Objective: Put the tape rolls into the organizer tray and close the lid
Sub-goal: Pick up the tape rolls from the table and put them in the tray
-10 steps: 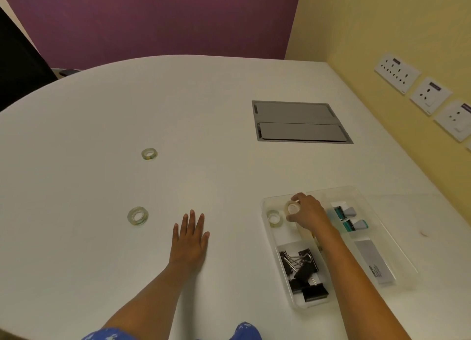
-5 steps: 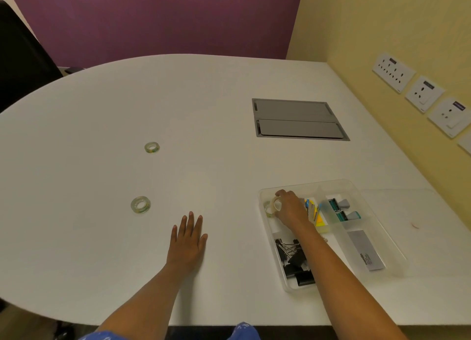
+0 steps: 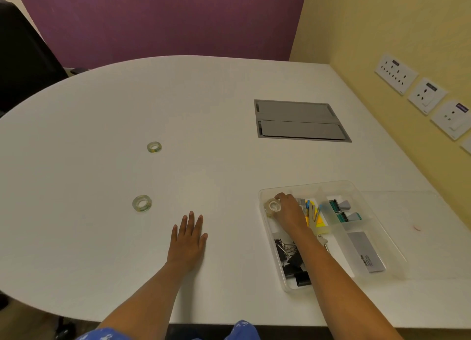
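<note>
A white rounded surface [image 3: 229, 85] seen from above. The person's right hand [image 3: 290, 212] reaches into the far left compartment of a clear tray [image 3: 356, 184], fingers curled around a tape roll [image 3: 273, 206] standing on edge there; a second roll may lie beneath it, but this is hard to tell. The left hand [image 3: 188, 240] lies flat on the surface, fingers spread, its grip empty. Two more rolls lie on the surface well to the left: a near roll [image 3: 142, 203] just beyond the left hand, and a far roll [image 3: 154, 147]. The tray also holds black clips [image 3: 293, 260], coloured tabs [image 3: 313, 212] and a grey card [image 3: 367, 253]. A clear lid [image 3: 420, 212] lies flat beside the tray's right edge.
</note>
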The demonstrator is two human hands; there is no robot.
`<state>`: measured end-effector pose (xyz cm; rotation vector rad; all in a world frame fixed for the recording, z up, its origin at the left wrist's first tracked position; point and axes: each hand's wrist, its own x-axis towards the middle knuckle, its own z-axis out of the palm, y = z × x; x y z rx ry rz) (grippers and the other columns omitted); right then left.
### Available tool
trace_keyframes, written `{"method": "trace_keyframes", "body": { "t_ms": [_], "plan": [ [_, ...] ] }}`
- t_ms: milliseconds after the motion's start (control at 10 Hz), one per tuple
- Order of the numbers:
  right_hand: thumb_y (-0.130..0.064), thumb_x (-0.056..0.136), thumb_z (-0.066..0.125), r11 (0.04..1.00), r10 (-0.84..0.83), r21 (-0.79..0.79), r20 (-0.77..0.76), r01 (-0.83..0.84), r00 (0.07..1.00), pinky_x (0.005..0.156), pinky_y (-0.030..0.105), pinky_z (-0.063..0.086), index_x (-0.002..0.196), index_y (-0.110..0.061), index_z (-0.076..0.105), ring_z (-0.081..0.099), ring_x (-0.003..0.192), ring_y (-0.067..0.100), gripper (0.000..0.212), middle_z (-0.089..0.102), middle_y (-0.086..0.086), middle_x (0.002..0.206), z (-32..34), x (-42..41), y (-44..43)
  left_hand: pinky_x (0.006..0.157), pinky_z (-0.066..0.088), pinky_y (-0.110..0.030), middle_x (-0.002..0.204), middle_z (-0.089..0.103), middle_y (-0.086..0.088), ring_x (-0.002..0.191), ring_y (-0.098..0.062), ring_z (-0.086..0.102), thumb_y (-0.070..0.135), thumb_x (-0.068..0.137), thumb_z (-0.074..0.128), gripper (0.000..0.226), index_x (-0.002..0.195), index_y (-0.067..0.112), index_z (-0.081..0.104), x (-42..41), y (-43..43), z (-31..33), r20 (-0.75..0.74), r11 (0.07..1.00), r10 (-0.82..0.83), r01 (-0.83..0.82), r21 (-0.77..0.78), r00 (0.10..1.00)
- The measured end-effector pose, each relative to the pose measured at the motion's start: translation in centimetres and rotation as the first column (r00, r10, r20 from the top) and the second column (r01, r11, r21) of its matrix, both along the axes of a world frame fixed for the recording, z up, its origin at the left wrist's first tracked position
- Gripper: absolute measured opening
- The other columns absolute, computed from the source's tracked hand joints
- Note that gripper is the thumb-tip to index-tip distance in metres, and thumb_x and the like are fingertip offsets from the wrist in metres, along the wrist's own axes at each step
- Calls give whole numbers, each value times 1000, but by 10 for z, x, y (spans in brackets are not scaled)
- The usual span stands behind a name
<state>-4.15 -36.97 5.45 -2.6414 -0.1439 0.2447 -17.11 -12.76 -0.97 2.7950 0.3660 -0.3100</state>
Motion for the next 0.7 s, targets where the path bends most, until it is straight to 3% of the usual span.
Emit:
{"method": "trace_keyframes", "body": {
  "t_ms": [400,600,700],
  "plan": [
    [-4,78,72,996,-43,81,-15,44,999,87,33,47,126,-4,51,54,114,32,53,52,18,125,1,-3,6,120,-8,-40,160,-17,-3,148,-20,-14,39,102,16,57,150,21,-10,-1,2,-4,19,1000,-5,5,-3,1000],
    [-4,85,66,973,-158,187,107,136,982,88,33,46,124,-6,54,53,115,30,41,53,17,126,15,-9,17,121,-7,-38,160,-15,-2,148,-18,-13,39,102,18,56,150,23,-6,-7,8,-5,72,999,-16,19,-31,997],
    [-4,87,63,967,-130,240,193,82,973,88,33,46,124,-8,55,52,116,29,38,53,15,125,27,-15,38,121,-7,-37,160,-14,-1,148,-17,-12,41,102,17,56,150,25,-5,-18,16,-8,114,1000,-14,14,1,993]
  ]
}}
